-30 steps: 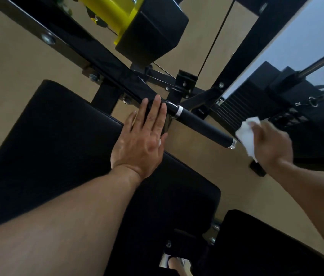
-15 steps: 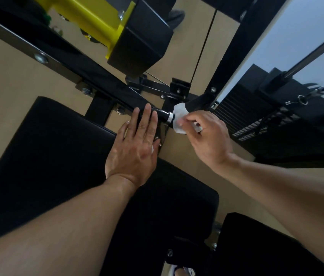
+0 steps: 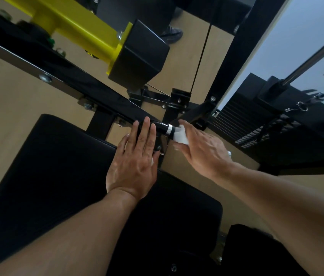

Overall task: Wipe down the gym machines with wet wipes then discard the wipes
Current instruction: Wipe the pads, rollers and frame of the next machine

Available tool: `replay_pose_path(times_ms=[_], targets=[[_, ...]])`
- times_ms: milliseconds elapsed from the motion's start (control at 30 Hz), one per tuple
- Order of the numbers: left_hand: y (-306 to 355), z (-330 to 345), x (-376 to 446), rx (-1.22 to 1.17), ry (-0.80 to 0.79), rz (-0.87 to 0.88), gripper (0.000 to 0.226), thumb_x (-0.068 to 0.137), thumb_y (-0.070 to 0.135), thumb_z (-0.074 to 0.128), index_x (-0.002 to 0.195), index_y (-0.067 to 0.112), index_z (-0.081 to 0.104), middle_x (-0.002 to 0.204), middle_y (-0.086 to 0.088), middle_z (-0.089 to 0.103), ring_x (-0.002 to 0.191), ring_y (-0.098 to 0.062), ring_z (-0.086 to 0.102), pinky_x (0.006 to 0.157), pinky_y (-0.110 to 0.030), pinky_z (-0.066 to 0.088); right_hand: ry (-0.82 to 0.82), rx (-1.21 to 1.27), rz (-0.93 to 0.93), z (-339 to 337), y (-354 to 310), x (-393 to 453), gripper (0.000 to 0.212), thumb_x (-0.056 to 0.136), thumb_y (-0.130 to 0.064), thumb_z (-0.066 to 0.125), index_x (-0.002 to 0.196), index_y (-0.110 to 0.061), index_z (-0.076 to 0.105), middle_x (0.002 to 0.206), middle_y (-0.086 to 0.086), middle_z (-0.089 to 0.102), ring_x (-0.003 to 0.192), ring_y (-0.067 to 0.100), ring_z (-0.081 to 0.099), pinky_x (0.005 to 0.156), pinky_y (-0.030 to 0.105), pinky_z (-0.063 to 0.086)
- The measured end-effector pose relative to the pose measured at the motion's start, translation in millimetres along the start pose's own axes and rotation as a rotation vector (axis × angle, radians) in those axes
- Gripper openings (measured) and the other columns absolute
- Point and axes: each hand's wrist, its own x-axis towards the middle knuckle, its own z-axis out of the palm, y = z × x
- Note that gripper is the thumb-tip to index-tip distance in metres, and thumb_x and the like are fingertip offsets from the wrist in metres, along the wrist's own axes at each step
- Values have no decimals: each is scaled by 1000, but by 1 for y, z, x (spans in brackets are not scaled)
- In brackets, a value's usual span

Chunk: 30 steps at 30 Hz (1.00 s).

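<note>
**Handle wipe in progress, seated machine**

While the wet wipe [image 3: 181, 135] sits bunched around the inner end of the black handle grip [image 3: 162, 127], just right of its chrome collar [image 3: 169, 130], these items are logged.

Risks, as judged: the wipe is held only at one edge and could slip from the hand and drop to the tan floor [image 3: 189, 168]; the far underside of the grip may go uncleaned if the cloth does not wrap fully.

Right hand [image 3: 202, 148]: fingers curled over the grip, pressing the wipe against it; thumb hidden.

Left hand [image 3: 135, 158]: flat, fingers straight and close together, palm on the far edge of the black seat pad [image 3: 57, 166], fingertips touching the machine's black frame bar [image 3: 101, 92]. It holds nothing.
</note>
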Motion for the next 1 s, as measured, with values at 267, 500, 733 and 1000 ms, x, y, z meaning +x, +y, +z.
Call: replay_pose_path(times_ms=[267,500,733,1000], targets=[[0,0,0,-13,0,4,66,106,40,25,160,10,4,169,-10,-1,156,-27,7,120,-47,31,17,4,64,9,42,-30,55,100,-61,44,125,-12,45,95,-4,64,81,9,62,78,32,55],[0,0,0,-15,-8,4,64,106,40,20,160,10,4,169,-9,-1,156,-26,6,121,-47,30,197,-49,153,18,43,-39,58,95,-64,53,123,-13,62,106,3,55,95,14,49,88,40,51],[0,0,0,-33,-18,-5,66,107,41,21,159,12,-5,169,-7,-6,156,-25,3,122,-45,28,246,-1,-24,24,-1,-12,64,104,-46,36,153,-5,36,119,12,64,104,24,63,98,41,51],[0,-2,-1,-43,-20,-12,68,106,40,23,160,10,-3,169,-8,-2,156,-26,5,122,-45,28,9,-86,50,7,20,-28,60,105,-47,32,154,-13,30,127,4,64,105,14,63,98,35,49]])
